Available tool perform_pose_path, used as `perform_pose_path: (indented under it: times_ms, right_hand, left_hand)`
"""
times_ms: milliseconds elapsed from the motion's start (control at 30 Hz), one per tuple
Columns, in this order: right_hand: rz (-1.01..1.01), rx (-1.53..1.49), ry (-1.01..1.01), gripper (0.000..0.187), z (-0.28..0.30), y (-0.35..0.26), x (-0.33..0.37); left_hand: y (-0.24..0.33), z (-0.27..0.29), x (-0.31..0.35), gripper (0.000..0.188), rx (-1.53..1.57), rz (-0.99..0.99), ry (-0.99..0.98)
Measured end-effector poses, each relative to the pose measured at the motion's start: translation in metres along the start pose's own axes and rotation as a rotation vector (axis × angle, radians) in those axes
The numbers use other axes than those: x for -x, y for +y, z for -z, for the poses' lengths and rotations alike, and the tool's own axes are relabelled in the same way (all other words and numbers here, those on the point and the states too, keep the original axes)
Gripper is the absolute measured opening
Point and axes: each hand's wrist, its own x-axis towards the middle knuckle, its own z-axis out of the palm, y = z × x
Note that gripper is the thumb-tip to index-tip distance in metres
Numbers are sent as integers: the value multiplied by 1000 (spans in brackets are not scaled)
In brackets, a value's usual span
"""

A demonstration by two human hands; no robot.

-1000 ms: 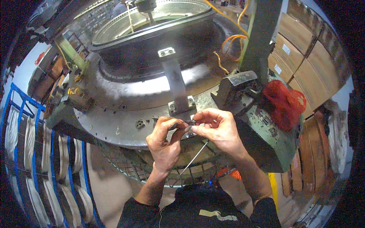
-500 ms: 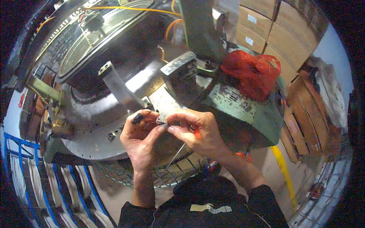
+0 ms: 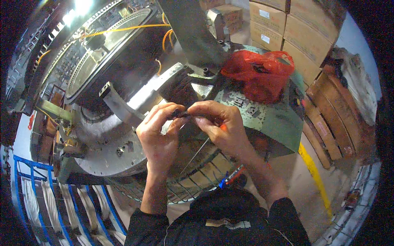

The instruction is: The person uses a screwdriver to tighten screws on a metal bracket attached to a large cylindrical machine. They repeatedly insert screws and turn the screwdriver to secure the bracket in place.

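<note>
**A left hand (image 3: pixel 158 129) and a right hand (image 3: pixel 221 123) meet at a small dark piece (image 3: pixel 184 115)**

We see the small dark piece at the fingertips, where the two hands come together in front of the machine. The left hand has its thumb and forefinger pinched on the piece from one side; the right hand has its thumb and forefinger pinched on it from the other. The piece is too small and too covered for us to tell what kind of part it is.

From beneath the right hand a thin metal rod (image 3: pixel 196 155) slants down to the left, over the wire mesh (image 3: pixel 207 170). A bit of red shows between that hand's curled fingers, but we cannot tell whether it belongs to the rod.

To the left of the hands we see the machine's grey metal plate (image 3: pixel 106 162) and, rising from it, a bent metal strip (image 3: pixel 119 106). Beyond the right hand, a red plastic bag (image 3: pixel 262 78) rests on the chipped green base (image 3: pixel 283 135). Farther back stand cardboard boxes (image 3: pixel 305 45). A yellow line (image 3: pixel 314 180) crosses the floor on the right, and a blue rack (image 3: pixel 35 165) stands at lower left.
</note>
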Motion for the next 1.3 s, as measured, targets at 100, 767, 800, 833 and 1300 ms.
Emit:
perform_pose_path:
  times_ms: [100, 767, 800, 833, 1300]
  right_hand:
    - [-72, -4, 13, 15, 5, 3, -1]
    - [-136, -160, 175, 15, 16, 24, 1]
    - [-174, -182, 188, 17, 16, 22, 2]
    - [-174, -213, 201, 18, 15, 20, 2]
    - [7, -33, 397, 19, 25, 5, 10]
  left_hand:
    - [-4, -5, -8, 26, -167, -88, 121]
    - [-34, -48, -24, 24, -597, -367, 526]
    - [-35, -47, -25, 25, -587, -378, 528]
    - [-36, -47, -25, 26, -575, -390, 530]
    - [-44, -33, -27, 34, -633, -497, 484]
